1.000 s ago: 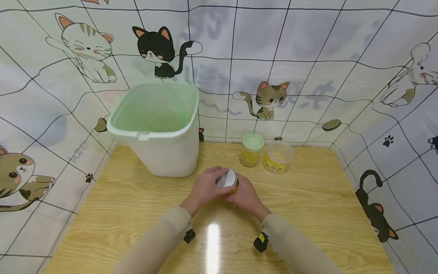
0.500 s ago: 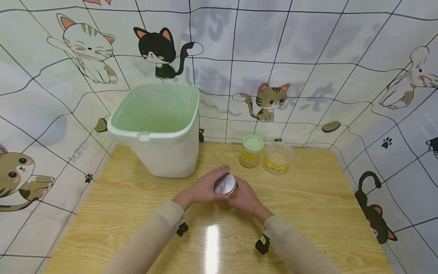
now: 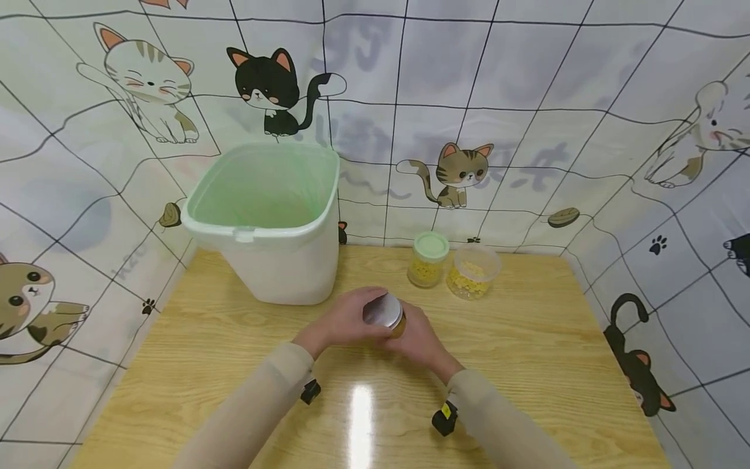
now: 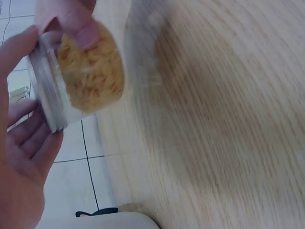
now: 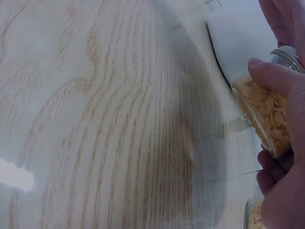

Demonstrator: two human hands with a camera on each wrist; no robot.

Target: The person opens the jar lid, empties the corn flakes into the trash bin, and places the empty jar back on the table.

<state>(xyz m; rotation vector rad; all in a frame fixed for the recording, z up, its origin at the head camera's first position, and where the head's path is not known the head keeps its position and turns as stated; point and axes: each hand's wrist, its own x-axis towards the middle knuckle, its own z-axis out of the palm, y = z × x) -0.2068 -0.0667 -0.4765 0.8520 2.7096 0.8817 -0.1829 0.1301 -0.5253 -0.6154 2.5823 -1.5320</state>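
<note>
A clear jar with a silver lid is held between both hands above the table, tilted on its side in the wrist views. Yellow-orange pieces, like small pasta or flakes, fill much of it. My left hand curls round the silver lid, thumb on one side and fingers on the other. Round the jar's body, my right hand keeps its grip, its thumb lying along the glass.
A white bin with a green liner stands at the back left. Behind the hands are a green-lidded jar and an uncovered clear tub, both with yellow contents. A cat-print sheet lines the wooden table's back and sides.
My left hand first spreads its fingers and shifts left around the lid, then closes round it again. My right hand keeps holding the jar.
</note>
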